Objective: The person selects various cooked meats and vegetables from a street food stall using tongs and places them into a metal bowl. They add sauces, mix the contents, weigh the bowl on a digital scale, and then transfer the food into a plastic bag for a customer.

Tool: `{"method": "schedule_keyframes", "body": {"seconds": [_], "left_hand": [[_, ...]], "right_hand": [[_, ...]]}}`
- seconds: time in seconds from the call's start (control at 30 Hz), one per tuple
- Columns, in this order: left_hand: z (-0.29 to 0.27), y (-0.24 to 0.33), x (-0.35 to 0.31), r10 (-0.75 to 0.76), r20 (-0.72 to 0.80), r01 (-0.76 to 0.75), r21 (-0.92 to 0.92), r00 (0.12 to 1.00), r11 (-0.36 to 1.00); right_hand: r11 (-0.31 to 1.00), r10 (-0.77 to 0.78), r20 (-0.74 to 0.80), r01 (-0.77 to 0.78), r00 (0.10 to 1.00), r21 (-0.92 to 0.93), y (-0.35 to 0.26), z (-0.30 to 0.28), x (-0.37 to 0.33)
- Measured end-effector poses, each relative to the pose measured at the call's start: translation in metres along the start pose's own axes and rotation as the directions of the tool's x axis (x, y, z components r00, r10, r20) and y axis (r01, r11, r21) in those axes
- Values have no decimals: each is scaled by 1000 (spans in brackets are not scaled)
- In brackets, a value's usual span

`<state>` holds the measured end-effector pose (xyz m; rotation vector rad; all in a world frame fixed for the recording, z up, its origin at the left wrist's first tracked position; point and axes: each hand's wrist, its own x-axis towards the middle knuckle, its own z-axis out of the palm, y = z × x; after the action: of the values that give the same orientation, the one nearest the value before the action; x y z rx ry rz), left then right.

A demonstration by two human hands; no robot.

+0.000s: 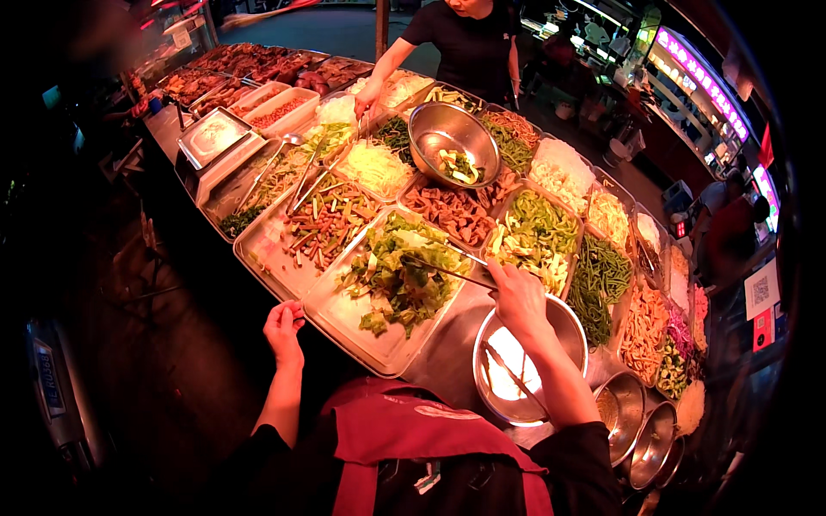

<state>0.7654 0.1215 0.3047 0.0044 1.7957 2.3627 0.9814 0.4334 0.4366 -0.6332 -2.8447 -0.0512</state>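
Observation:
My right hand [520,297] grips metal tongs [456,272], whose tips reach into chopped leafy greens [400,275]. These greens lie on a pale rectangular tray [361,340] in front of me. My left hand [284,334] is beside the tray's near-left edge, fingers curled; whether they pinch anything is hidden. Under my right forearm stands a steel bowl [575,331] with another utensil [516,374] lying across it. Left of the greens, a tray of chopped stalks [331,219] has tongs [311,176] resting on it.
A person [460,43] across the counter reaches toward the food with one hand [368,96]. A large steel bowl [430,129] holding some food sits atop the trays. Green beans [602,275], shredded vegetables [379,168] and sliced meat [447,211] surround it. Several steel bowls [621,404] line the right.

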Motion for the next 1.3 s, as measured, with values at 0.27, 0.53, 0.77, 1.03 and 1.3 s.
{"method": "schedule_keyframes", "body": {"seconds": [0.27,0.53,0.77,1.03,1.3], "left_hand": [[4,-13,-3,-26,39,26,-17,999,1000],[10,-5,5,21,59,-18,-38,998,999],[-5,-9,-6,-22,-14,22,11,1000,1000],[5,-11,0,-4,35,5,-33,999,999],[0,-13,1,-3,45,4,-20,999,1000]], "right_hand": [[955,-297,158,292,942,54,-46,16,-41],[962,-263,38,265,964,-64,-39,73,-18],[984,-165,-64,169,984,56,-25,42,-19],[995,72,-19,-71,997,66,-8,4,7],[990,-39,-34,43,999,136,3,-16,0]]}}
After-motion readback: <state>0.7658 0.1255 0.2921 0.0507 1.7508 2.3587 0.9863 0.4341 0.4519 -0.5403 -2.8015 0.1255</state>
